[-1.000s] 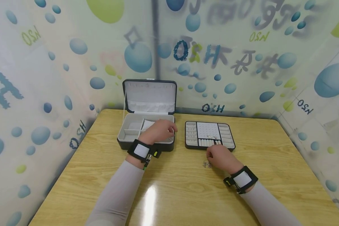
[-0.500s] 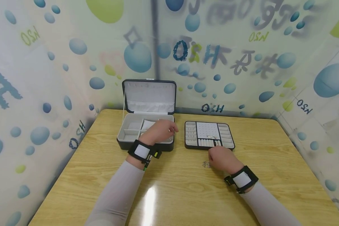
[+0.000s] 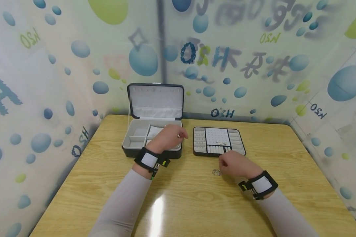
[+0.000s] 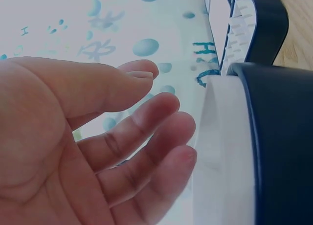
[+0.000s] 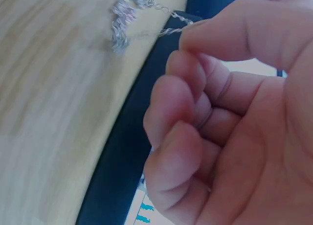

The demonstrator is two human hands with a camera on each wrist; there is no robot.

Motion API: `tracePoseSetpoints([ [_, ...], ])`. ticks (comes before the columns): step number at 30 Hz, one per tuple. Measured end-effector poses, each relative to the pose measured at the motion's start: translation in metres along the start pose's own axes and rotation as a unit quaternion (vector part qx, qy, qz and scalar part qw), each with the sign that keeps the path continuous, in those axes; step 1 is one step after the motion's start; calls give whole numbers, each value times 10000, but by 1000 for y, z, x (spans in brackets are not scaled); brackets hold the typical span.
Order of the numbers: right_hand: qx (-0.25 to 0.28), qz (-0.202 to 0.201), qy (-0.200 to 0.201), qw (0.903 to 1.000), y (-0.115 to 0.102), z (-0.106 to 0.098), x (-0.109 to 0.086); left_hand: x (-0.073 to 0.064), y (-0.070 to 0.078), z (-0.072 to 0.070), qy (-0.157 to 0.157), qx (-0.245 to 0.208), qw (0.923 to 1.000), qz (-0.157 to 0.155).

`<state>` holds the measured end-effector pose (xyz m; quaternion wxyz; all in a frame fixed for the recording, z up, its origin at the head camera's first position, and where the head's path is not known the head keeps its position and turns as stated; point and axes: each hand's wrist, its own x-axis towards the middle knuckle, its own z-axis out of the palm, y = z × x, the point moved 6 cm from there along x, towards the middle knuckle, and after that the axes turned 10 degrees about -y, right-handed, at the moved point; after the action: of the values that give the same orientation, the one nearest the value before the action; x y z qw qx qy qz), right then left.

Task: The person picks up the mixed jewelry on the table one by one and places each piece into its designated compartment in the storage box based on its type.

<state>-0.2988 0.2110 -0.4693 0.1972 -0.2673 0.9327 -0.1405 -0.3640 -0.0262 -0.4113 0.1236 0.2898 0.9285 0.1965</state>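
Observation:
My right hand pinches a thin silver chain between thumb and forefinger, its other fingers curled in. The rest of the chain lies bunched on the table, just before the tray's front edge. Over the right part of an opened jewelry box is my left hand. Its fingers are loosely bent and hold nothing, as the left wrist view shows. The flat jewelry tray has a pegboard panel, ring rolls and slots; a few small pieces lie on the panel.
The box's lid stands up against the patterned wall, with a ribbon at its left side. Inside the box are white dividers. Both hands and box rest on or above a wooden table.
My right hand has shifted slightly and its wrist has turned a little, moving to the right. The left hand stays over the box. The view has drifted slightly.

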Motion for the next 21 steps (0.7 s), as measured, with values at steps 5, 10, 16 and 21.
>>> tracePoseSetpoints([
  [5, 262, -14, -66, 9996, 0, -8, -5, -1, 6, 4, 9, 24, 10000, 21],
  [10, 145, -129, 78, 9998, -4, -18, -12, 0, 17, 11, -61, 61, 9996, 266],
  [16, 59, -282, 407, 9988, -12, -29, -20, 3, 30, 26, -337, 155, 9983, 447],
  [21, -30, -238, 798, 9965, -17, -38, -24, 6, 46, 41, -550, 512, 9949, 676],
])
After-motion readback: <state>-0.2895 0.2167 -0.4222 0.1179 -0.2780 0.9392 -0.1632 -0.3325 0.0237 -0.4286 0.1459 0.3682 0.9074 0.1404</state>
